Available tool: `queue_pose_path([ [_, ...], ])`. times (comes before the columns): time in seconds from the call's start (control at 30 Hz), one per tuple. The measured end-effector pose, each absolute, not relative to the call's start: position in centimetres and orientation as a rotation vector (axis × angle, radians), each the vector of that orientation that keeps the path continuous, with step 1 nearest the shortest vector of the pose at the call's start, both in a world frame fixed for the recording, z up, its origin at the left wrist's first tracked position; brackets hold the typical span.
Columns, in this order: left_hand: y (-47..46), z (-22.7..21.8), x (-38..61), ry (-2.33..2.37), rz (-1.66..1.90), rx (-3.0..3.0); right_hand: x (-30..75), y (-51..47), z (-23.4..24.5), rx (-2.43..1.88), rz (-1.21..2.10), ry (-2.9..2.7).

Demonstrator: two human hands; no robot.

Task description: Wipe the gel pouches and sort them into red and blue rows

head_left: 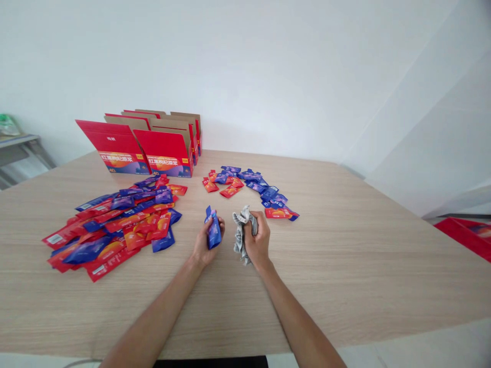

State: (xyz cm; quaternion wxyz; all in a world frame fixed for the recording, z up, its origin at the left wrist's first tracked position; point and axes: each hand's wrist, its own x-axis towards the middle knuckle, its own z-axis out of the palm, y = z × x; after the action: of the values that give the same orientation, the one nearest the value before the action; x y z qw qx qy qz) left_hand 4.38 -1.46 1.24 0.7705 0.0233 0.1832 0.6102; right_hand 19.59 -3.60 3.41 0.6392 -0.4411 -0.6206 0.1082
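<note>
My left hand (205, 244) is closed around a blue pouch (214, 234), held with its narrow spout end pointing away from me. Beside it on the right, my right hand (259, 240) grips a crumpled grey-and-white striped cloth (241, 232). The cloth and the pouch are apart. To the left of my hands lies a large heap of red and blue pouches (130, 217). Beyond my hands, a smaller loose group of red pouches (230, 191) and blue pouches (268, 193) curves towards the right.
Several open red cardboard boxes (163, 145) stand in rows at the back left of the wooden table (345, 266). A white wall (268, 76) rises behind the table. Past the table's right edge is another red box (468, 235), partly cut off. A small side table (19, 140) is at far left.
</note>
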Motion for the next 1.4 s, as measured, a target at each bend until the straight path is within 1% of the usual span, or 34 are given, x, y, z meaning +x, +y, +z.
queue_pose_path([
  [0.1, -1.3, 1.4, 4.6, 0.495, 1.306, 0.096, 19.4, -3.7, 3.2, -0.987, 0.256, -1.476],
  [0.2, -1.2, 1.3, 4.8, 0.558, 1.297, 0.175, 18.7, -3.8, 2.3, -1.001, 0.247, -1.682],
  [0.3, -1.7, 0.9, 5.2, 0.525, 1.291, 0.283, 17.8, -4.0, 1.1, -1.117, 0.239, -1.912],
  [0.37, -2.3, 0.4, 5.8, 0.542, 1.258, 0.334, 17.4, -4.1, 0.6, -1.223, 0.229, -1.968],
  [0.47, -3.6, -0.5, 7.2, 0.598, 1.138, 0.343, 18.0, -3.9, 0.9, -1.32, 0.201, -1.886],
  [0.6, -5.4, -1.5, 9.2, 0.522, 0.982, 0.35, 19.6, -3.4, 2.1, -1.364, 0.131, -1.692],
  [0.77, -5.1, -1.7, 9.4, 0.54, 1.061, 0.299, 19.4, -3.5, 2.1, -1.414, 0.134, -1.779],
  [1.03, -1.9, 0.5, 5.4, 0.576, 1.371, 0.284, 16.0, -5.0, 1.0, -1.403, 0.236, -2.12],
  [1.1, -2.3, 0.5, 5.7, 0.58, 1.36, 0.302, 16.2, -5.0, 1.1, -1.397, 0.235, -2.1],
  [1.3, -5.0, -1.8, 9.0, 0.596, 1.133, 0.314, 18.9, -3.7, 1.7, -1.427, 0.16, -1.802],
  [1.4, -5.2, -2.4, 9.4, 0.575, 1.116, 0.299, 19.1, -3.5, 1.8, -1.414, 0.168, -1.796],
])
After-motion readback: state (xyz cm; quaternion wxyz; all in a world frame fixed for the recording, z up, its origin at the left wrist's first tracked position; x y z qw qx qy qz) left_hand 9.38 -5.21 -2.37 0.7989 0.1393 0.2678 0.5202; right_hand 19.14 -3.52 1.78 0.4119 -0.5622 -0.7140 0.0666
